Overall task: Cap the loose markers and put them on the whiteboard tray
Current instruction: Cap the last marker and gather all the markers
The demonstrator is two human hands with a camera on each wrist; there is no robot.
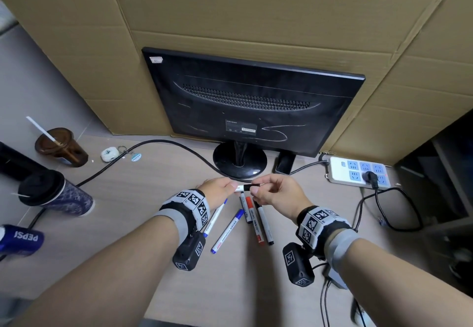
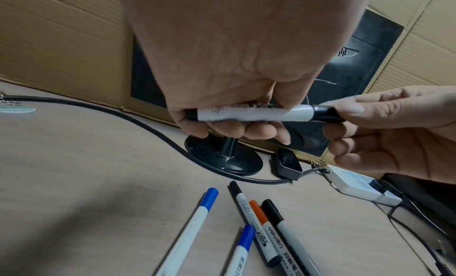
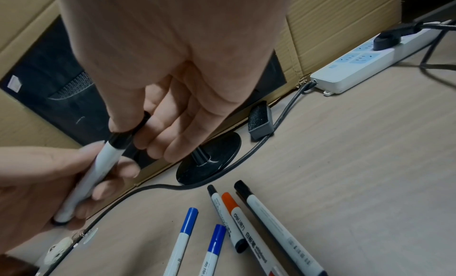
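Held level above the pale wood-grain surface [image 1: 143,198], the light, stiff, smooth white-barrelled marker [image 2: 249,114] sits clamped mid-barrel in the left hand [image 1: 217,191], its black cap [image 2: 325,112] pinched by the right hand [image 1: 279,193].

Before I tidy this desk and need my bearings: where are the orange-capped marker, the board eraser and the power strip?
orange-capped marker [image 2: 258,212]: left wrist view, on its orange cap.
board eraser [image 3: 259,120]: right wrist view, on its dark felt face.
power strip [image 1: 358,171]: head view, on its socket face.
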